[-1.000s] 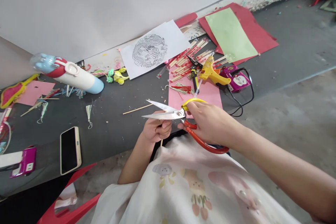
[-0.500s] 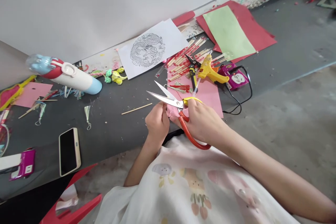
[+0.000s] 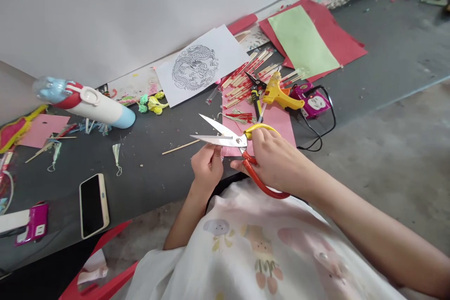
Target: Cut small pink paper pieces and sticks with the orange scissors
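Observation:
My right hand (image 3: 277,157) is wrapped around a pair of scissors (image 3: 230,140), which has one yellow handle and one red handle. The blades are spread apart and point left. Just under the lower blade, my left hand (image 3: 206,166) is closed in a pinch, its fingertips partly covered by the blade. Whatever it holds is too small and hidden to name. Behind the scissors lies a sheet of pink paper (image 3: 281,131), with a red tassel (image 3: 241,116) on it. A thin wooden stick (image 3: 180,146) rests on the table left of the blades.
A yellow glue gun (image 3: 281,93), pliers (image 3: 256,96) and bundled sticks (image 3: 242,79) lie behind the hands. Beyond are a dragon print (image 3: 225,51) and green paper (image 3: 302,40). A bottle (image 3: 105,110), a pale tassel (image 3: 117,158) and a phone (image 3: 94,205) are leftward.
The scissors have shifted slightly and turned flatter, with their tips further left. The pink piece seen between my hands no longer shows there. My left hand has moved slightly left and down.

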The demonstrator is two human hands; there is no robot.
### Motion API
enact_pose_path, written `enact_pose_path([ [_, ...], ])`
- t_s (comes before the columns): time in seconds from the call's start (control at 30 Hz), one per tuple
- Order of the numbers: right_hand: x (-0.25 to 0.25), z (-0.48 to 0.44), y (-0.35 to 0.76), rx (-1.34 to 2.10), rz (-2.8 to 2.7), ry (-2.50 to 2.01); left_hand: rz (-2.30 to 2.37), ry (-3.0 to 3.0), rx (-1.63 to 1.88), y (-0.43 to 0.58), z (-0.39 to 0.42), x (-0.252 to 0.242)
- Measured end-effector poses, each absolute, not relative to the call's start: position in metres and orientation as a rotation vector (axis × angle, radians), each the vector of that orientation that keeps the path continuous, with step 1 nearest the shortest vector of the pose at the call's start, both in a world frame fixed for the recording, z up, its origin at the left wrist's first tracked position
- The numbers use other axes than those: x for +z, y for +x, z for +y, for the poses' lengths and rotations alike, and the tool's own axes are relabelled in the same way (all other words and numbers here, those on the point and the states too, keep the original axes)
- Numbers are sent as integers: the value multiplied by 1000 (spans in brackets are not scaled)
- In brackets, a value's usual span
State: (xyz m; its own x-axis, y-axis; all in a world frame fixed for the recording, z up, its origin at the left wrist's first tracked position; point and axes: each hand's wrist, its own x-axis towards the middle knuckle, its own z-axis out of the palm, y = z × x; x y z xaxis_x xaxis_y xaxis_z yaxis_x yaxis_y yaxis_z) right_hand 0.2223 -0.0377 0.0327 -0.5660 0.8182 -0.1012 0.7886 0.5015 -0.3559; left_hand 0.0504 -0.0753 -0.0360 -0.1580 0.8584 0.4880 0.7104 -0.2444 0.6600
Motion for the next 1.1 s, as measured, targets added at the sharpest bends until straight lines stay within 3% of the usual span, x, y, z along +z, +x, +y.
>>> enact_pose_path([
  [1.1, 36, -38, 226, 559, -2569, -1483, 1734, 1647, 1309, 50, -80, -33],
])
